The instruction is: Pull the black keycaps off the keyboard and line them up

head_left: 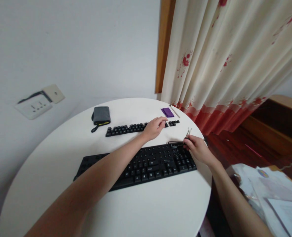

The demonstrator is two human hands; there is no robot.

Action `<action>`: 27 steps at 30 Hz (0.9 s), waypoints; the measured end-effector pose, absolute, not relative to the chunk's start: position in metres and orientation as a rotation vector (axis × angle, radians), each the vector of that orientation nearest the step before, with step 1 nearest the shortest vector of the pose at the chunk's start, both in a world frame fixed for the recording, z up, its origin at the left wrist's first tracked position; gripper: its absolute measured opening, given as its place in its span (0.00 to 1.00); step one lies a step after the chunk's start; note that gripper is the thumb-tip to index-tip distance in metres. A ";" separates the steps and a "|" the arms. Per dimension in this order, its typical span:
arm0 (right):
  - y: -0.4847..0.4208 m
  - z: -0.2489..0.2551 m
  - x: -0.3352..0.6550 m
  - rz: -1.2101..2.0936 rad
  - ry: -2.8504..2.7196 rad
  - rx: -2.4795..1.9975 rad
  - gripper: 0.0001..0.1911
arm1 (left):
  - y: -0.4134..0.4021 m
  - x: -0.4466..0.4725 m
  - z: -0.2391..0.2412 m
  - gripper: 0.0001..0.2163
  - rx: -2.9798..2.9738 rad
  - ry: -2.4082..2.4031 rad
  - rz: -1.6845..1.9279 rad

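Keyboard (158,161) lying across the middle of the white bench (146,210), right end near the right edge! My right hand (197,148) has its fingers gripping a thin wire tool (189,132) by that end; a slip could scratch the keyboard. My left hand's (154,129) fingers curl over the row of keycaps (126,129) nearer the far edge, pinching one or not, I can't tell. One careless brush there might scatter that row, even off the bench!
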State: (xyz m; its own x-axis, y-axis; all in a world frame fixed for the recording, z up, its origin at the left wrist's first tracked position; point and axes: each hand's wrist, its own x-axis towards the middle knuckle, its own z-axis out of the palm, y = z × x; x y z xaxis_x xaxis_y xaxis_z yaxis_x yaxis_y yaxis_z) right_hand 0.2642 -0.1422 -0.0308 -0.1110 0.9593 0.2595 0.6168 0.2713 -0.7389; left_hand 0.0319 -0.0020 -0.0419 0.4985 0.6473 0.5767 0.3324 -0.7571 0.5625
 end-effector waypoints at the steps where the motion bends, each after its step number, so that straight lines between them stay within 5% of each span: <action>1: -0.139 -0.033 0.263 0.591 -1.791 -1.462 0.18 | -0.002 0.032 -0.042 0.13 2.365 0.811 1.138; 10: -0.105 -0.038 0.264 0.731 -1.457 -1.406 0.25 | -0.002 0.032 -0.042 0.14 2.384 0.766 1.042; 18: -0.044 -0.009 0.228 0.491 -1.647 -1.199 0.18 | -0.001 0.036 -0.041 0.14 2.366 0.700 1.071; 23: -0.042 -0.025 0.214 0.415 -1.690 -1.244 0.16 | 0.000 0.034 -0.039 0.04 2.493 0.699 1.085; 27: -0.046 -0.035 0.221 0.432 -1.603 -1.249 0.18 | -0.001 0.036 -0.041 0.14 2.424 0.726 1.085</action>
State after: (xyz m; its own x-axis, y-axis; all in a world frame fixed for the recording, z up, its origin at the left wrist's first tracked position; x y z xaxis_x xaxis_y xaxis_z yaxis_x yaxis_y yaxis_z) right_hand 0.2211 -0.0458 -0.0353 0.0520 0.8707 0.4891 0.5072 0.3989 -0.7639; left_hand 0.0359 -0.0013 -0.0412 0.5668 0.5964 0.5684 0.2979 -0.7916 0.5336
